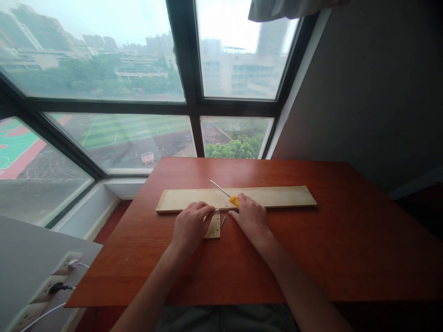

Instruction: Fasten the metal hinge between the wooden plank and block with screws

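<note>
Wrapping its fingers around the yellow handle of a screwdriver (234, 201), the right hand (252, 216) keeps the tool aslant, the slim metal shaft angling up and leftward over the pale board to a tip clear of the wood. The thumb juts out low, apart from the handle, toward the middle of the work; how tightly the other fingers press is more than I can make out from here. The left hand (192, 221) has its thumb and forefinger drawn together in a pinch, a small shiny metal screw (216, 210) poking out at their tips, with the remaining fingers bent behind. Beneath that hand sits a small flat wooden block (213, 232), straight-edged and pale, dark round holes along its right side; the hand covers much of it, so whether it meets the board is hidden. A loose screw (223, 221), grey and slender, lies on the tabletop just right of the block. Beyond stretches the long wooden board (287, 197), smooth and cream-coloured, laid flat across the reddish-brown, faintly glossy table (328, 258). Both bare forearms come in from the near edge and converge, backs of the hands upward, wrists low over the wood.
</note>
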`<state>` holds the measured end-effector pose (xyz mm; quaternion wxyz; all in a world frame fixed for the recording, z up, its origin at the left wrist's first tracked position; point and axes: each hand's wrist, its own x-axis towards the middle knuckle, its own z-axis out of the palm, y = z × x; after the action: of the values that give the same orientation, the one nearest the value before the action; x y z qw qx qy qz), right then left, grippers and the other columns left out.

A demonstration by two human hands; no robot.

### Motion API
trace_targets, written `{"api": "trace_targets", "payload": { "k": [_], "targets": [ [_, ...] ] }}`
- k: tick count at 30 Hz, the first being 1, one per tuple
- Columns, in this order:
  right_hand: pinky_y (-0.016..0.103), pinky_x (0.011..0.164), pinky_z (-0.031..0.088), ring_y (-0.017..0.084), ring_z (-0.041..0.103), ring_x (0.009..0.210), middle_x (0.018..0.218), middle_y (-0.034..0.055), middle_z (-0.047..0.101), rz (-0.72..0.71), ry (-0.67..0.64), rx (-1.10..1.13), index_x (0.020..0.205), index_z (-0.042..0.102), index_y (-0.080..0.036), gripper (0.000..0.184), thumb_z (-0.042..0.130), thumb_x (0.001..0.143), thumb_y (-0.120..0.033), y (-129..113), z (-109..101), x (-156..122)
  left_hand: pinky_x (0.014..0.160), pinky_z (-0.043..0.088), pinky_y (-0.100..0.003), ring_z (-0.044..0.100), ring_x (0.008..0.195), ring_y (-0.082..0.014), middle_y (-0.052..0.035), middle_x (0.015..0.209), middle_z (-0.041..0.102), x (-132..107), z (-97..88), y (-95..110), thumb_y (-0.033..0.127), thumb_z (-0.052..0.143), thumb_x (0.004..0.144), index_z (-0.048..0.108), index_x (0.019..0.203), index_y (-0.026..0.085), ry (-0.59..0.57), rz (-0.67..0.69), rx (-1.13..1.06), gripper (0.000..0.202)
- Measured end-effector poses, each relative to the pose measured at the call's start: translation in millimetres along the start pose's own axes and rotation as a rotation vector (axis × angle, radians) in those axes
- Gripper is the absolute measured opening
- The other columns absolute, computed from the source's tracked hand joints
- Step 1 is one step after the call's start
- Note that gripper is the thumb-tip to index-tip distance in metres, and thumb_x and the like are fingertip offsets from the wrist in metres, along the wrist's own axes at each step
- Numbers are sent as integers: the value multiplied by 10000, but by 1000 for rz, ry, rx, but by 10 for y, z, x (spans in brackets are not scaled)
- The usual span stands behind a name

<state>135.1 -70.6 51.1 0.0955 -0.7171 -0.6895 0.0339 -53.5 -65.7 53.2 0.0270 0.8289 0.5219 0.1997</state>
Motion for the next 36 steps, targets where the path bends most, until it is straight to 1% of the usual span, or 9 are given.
{"api": "trace_targets", "payload": {
  "k": [4, 9, 13, 16, 19, 22, 25, 29, 36],
  "targets": [
    [296, 609, 424, 248, 687, 868, 979, 65, 711, 21, -24, -9, 1024, 548, -216, 336, 710, 821, -430, 109, -1, 20, 716, 435, -274, 618, 869, -182, -21, 918, 707, 80, 32, 113, 254, 566, 922, 727, 918, 253, -55, 41, 23, 161],
    [296, 604, 410, 259, 689, 859, 995, 78, 712, 36, -60, 4, 1026, 555, -215, 317, 703, 825, -408, 200, -25, 44, 693, 417, -279, 603, 858, -181, -28, 923, 684, 205, 103, 227, 263, 548, 933, 725, 926, 261, -108, 86, 60, 177],
    [291, 615, 397, 261, 688, 860, 987, 82, 715, 44, -86, 43, 1016, 566, -215, 278, 701, 823, -364, 267, -41, 61, 683, 405, -285, 581, 826, -182, -44, 910, 660, 312, 147, 292, 271, 534, 942, 713, 883, 241, -160, 126, 129, 190],
    [298, 626, 392, 275, 684, 872, 980, 78, 719, 48, -100, 103, 1008, 583, -218, 270, 708, 800, -337, 338, -44, 82, 688, 407, -290, 570, 826, -185, -52, 914, 645, 379, 154, 340, 247, 536, 938, 697, 880, 226, -196, 168, 165, 172],
    [300, 650, 402, 267, 679, 874, 956, 67, 726, 50, -110, 195, 1005, 608, -226, 271, 691, 797, -380, 427, -50, 114, 700, 414, -299, 570, 838, -194, -53, 923, 639, 418, 163, 376, 228, 571, 915, 684, 887, 216, -220, 206, 189, 117],
    [294, 708, 428, 237, 672, 891, 972, 58, 731, 59, -98, 304, 1039, 625, -226, 293, 655, 816, -413, 512, -59, 148, 708, 421, -307, 572, 838, -201, -54, 915, 637, 429, 190, 385, 224, 575, 912, 672, 866, 206, -235, 236, 212, 109],
    [290, 759, 445, 219, 665, 907, 1001, 54, 732, 66, -75, 402, 1060, 637, -219, 308, 652, 812, -400, 559, -60, 173, 716, 427, -311, 571, 838, -203, -59, 908, 635, 426, 224, 373, 223, 559, 920, 665, 855, 203, -236, 233, 217, 126],
    [292, 778, 457, 207, 660, 893, 985, 41, 735, 58, -52, 500, 1030, 656, -220, 286, 653, 803, -395, 566, -45, 188, 735, 431, -306, 570, 843, -196, -67, 919, 632, 424, 246, 369, 232, 521, 942, 664, 863, 203, -226, 209, 197, 166],
    [301, 788, 464, 208, 658, 879, 962, 48, 735, 53, -35, 583, 998, 670, -203, 259, 627, 814, -381, 578, -14, 199, 726, 434, -305, 571, 856, -201, -76, 939, 628, 423, 214, 400, 227, 486, 957, 658, 890, 199, -253, 177, 201, 187]
  ]
}}
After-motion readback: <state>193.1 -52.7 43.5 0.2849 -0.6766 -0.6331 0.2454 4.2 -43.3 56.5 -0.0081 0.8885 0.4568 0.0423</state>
